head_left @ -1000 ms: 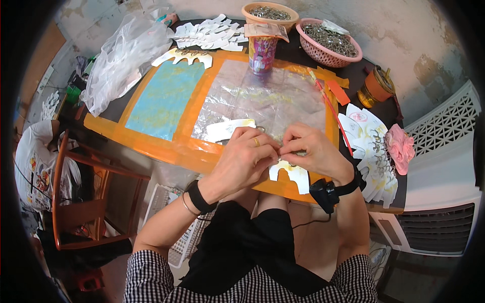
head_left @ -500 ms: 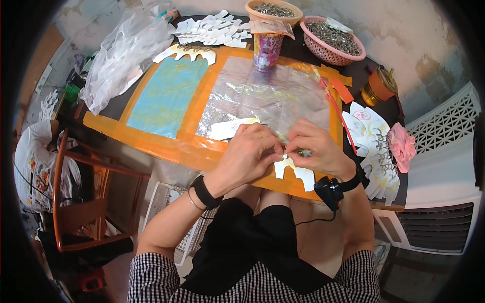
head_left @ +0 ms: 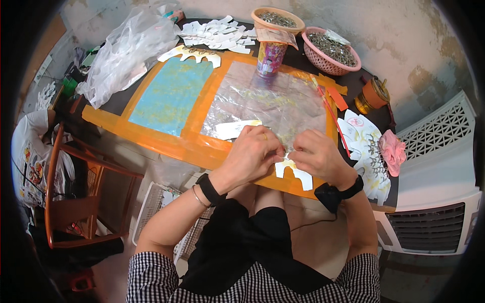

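White card, a cutout [head_left: 293,172], lies at the near edge of the surface [head_left: 113,103], on the orange border of the mat [head_left: 187,144]. The left hand [head_left: 252,156] and right hand [head_left: 316,156] meet just above it, both grips narrow, fingertips pinched on the cutout's top edge. Beyond the cutout lies clear film [head_left: 268,101], with a printed cup [head_left: 270,58] at its far side. Right of the cutout sits a stack of cutouts [head_left: 369,151] and a pink flower [head_left: 393,150].

Clear plastic sheet [head_left: 273,101] lies open ahead; cup [head_left: 271,57] – baskets [head_left: 331,50] block beyond.
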Action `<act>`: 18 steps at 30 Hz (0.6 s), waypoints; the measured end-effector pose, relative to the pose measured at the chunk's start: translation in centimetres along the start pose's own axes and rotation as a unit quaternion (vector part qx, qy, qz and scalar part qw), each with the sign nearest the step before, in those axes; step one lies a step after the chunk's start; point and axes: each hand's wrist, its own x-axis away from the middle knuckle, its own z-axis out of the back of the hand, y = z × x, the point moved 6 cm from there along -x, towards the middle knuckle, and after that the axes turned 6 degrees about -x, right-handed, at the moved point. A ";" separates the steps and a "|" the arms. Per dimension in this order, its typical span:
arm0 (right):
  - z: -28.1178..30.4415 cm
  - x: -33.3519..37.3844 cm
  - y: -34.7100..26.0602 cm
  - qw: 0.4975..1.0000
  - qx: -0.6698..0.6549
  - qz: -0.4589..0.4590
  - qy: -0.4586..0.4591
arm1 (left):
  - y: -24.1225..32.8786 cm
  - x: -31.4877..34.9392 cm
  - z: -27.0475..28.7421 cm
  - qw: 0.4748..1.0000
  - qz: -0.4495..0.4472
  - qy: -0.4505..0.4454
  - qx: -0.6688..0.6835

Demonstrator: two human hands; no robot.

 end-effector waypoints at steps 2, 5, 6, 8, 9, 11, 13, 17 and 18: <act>0.0 -0.1 -0.4 1.000 0.019 0.004 -0.002 | 0.0 0.1 0.0 1.000 0.000 0.003 0.003; -0.1 -0.2 -0.6 0.999 0.047 0.010 -0.007 | 0.0 0.1 0.0 1.000 -0.001 0.001 -0.001; -0.1 -0.1 -0.8 0.998 0.055 0.013 -0.011 | 0.1 0.1 -0.1 1.000 -0.002 0.000 0.000; -0.3 0.0 -0.7 0.998 0.054 0.014 -0.005 | 0.4 0.1 -0.1 1.000 -0.022 0.011 -0.017; -0.3 0.0 -0.7 0.999 0.051 0.017 0.001 | 0.4 0.1 -0.1 1.000 -0.023 0.010 -0.017; -0.4 0.0 -0.6 0.999 0.050 0.014 0.001 | 0.6 0.2 0.0 0.999 -0.034 0.021 -0.027; -0.4 0.1 -0.6 0.999 0.050 0.011 0.003 | 0.5 0.2 0.1 0.999 -0.035 0.016 -0.026; -0.5 0.3 -0.4 0.999 0.051 0.007 0.000 | 0.3 0.1 -0.1 0.999 -0.037 0.001 -0.024; -0.5 0.2 -0.5 0.999 0.052 0.008 -0.005 | 0.4 0.1 0.0 0.999 -0.039 -0.001 -0.025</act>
